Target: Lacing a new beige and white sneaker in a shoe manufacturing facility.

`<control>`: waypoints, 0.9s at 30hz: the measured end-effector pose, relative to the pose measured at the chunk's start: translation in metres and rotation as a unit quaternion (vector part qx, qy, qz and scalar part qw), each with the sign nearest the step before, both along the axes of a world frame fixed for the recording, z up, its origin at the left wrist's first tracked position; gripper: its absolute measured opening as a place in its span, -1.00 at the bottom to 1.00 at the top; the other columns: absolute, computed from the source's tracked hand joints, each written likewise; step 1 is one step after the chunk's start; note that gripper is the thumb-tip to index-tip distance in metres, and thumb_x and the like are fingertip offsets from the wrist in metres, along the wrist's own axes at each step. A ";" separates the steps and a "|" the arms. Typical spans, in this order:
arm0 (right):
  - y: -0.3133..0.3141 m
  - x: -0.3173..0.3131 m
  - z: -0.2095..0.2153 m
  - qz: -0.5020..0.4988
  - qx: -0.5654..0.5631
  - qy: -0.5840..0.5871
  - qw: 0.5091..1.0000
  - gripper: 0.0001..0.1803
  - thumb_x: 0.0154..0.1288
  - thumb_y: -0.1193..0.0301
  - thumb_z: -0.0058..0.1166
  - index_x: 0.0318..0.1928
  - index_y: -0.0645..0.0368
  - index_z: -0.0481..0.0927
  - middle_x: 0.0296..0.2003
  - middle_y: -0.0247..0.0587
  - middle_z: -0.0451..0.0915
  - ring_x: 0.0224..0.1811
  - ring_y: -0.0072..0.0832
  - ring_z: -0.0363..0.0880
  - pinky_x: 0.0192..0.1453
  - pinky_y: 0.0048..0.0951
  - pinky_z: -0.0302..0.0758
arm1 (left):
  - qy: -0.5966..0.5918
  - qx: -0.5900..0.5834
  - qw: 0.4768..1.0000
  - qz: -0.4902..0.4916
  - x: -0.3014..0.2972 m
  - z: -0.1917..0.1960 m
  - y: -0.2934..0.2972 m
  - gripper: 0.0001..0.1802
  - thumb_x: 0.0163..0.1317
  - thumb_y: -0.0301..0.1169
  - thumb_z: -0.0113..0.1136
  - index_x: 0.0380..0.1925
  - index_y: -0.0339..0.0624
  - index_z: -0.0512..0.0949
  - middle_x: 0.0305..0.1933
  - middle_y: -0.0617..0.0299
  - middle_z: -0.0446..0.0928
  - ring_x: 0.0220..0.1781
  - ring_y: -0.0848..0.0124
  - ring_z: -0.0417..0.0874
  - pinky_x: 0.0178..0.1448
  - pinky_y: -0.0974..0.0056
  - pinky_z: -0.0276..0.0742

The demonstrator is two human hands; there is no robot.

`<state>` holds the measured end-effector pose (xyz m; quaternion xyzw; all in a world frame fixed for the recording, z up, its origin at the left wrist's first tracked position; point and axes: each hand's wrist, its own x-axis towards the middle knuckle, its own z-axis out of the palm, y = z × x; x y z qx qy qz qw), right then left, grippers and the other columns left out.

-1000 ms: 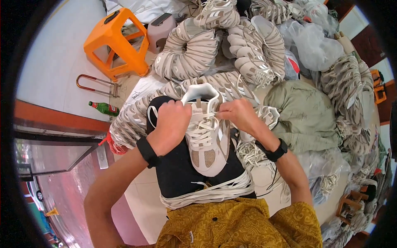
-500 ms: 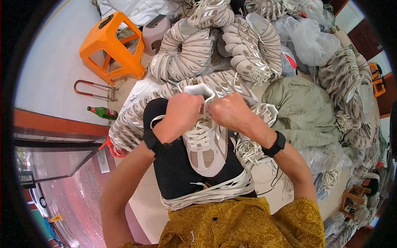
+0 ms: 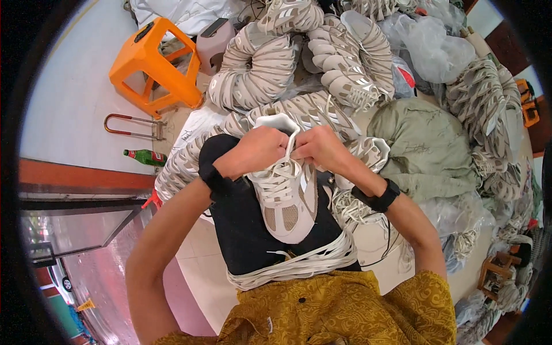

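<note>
A beige and white sneaker upper [image 3: 290, 213] lies on my dark-clad lap, toe toward me. Its white shoelace [image 3: 277, 183] criss-crosses the front. At the top of the lacing, beside the ankle opening, my left hand [image 3: 259, 150] is closed on the left side of the upper. My right hand [image 3: 323, 148] pinches at the opposite side, close to the left fingertips. Whether either hand also grips a lace end is hidden by the fingers. A thick bundle of loose white laces [image 3: 299, 263] lies across my lap at the waist.
Curved stacks of nested sneaker uppers [image 3: 253, 72] spread beyond my knees. To their left stand an orange stool [image 3: 152, 63] and a green bottle [image 3: 145, 157]. A green cloth sack [image 3: 422, 152] sits at the right, with clear plastic bags [image 3: 440, 54] behind it.
Both hands have closed in slightly around the top of the lacing, with the right hand's fingers now pinching. A lace loop beside my left wrist no longer shows. The view has shifted slightly.
</note>
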<state>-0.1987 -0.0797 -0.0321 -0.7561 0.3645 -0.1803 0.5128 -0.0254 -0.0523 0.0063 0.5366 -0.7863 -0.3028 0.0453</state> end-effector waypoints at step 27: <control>0.034 0.068 0.021 0.080 -0.504 -0.035 0.859 -0.87 -0.22 0.48 0.02 -0.52 0.16 0.46 -0.60 -0.32 0.39 -0.44 -0.41 0.36 -0.24 -0.41 0.25 | -0.252 -0.483 0.831 0.109 0.129 0.021 -0.084 -0.93 -0.02 -0.49 -0.08 -0.60 -0.22 0.38 -0.61 0.03 0.45 -0.46 0.10 0.52 -0.41 0.08 0.40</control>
